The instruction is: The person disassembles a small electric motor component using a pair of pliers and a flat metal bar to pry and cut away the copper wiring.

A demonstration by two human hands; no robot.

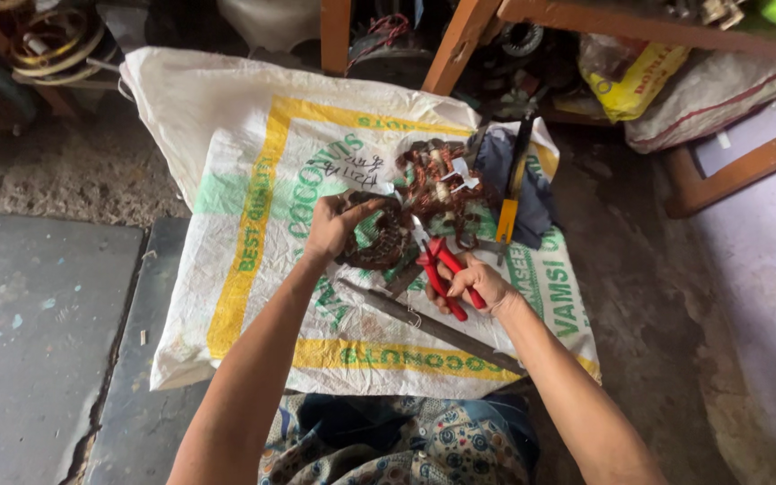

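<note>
Clearly, the work happens on a large white woven sack [226, 135] with yellow and green printing, spread flat on the dusty floor. Near the middle of the sack, towards its far edge, lies a loose pile of copper winding wire [437, 184], and just beside it a dark blue cloth [536, 193] near the far right corner. A long flat metal bar [424, 325] lies diagonally near the near edge of the sack.

I judge that the cutting of the windings is in hand: the left hand [332, 229] is closed around a dark round motor stator [379, 241] and tilts it, while the right hand [473, 286] grips the red-handled cutters [437, 269], their tip pointing at the stator. The next cut needs a steady stator and the blades set on the wire. Both forearms reach forward, wrists slightly bent.
</note>
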